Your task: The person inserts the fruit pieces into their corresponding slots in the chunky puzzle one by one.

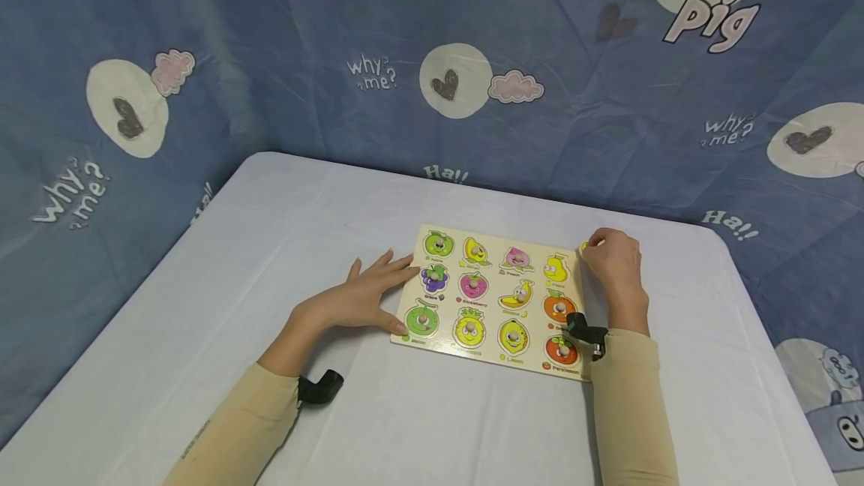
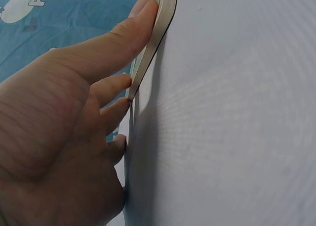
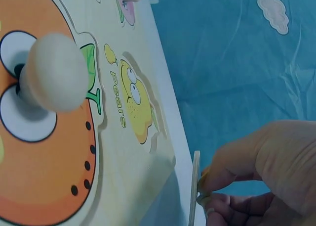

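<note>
A cream wooden fruit puzzle board (image 1: pixel 445 325) lies on the white table, with knobbed fruit pieces seated in it. My left hand (image 1: pixel 358 295) spreads its fingers along the board's left edge; the thumb (image 2: pixel 133 30) rests on the near left corner. Just past the board's right edge, my right hand (image 1: pixel 616 265) pinches a small knob on a thin puzzle piece (image 3: pixel 194 189), seen edge-on in the right wrist view. A sliver of yellow shows on it in the head view. The pear recess (image 3: pixel 134 102) holds a printed pear and no knobbed piece.
Below the pear recess sits the orange piece (image 1: pixel 559 307), its round knob large in the right wrist view. White cloth (image 1: pixel 324 208) covers the table. A blue printed curtain (image 1: pixel 378 118) hangs behind and to the left.
</note>
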`<state>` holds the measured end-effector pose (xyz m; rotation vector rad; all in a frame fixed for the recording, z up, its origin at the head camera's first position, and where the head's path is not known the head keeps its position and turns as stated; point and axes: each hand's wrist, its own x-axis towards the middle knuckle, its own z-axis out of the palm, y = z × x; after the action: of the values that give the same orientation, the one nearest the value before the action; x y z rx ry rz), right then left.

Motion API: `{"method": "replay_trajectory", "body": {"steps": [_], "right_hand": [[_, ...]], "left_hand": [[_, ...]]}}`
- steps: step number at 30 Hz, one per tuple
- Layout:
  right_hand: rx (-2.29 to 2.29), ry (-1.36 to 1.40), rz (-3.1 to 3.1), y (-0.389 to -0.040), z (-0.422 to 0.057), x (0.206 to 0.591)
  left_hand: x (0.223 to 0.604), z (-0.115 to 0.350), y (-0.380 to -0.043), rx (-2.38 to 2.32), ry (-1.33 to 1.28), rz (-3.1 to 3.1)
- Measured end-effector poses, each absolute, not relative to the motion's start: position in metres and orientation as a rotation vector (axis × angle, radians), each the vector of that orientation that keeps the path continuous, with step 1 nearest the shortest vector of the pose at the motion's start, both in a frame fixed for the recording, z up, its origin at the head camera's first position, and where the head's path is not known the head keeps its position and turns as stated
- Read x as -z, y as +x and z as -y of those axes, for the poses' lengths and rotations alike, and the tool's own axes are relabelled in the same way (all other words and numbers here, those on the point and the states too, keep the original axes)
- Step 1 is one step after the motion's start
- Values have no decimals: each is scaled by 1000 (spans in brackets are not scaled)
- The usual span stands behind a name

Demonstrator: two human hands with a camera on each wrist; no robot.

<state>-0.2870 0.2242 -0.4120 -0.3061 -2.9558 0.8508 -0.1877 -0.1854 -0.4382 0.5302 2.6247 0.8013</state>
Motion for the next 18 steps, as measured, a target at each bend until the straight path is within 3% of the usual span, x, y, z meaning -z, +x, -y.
{"method": "replay_trajectory", "body": {"steps": [18], "right_hand": [[-848, -97, 3010, -288, -221, 411]], "left_hand": [[437, 185, -186, -809, 528, -2622]]}}
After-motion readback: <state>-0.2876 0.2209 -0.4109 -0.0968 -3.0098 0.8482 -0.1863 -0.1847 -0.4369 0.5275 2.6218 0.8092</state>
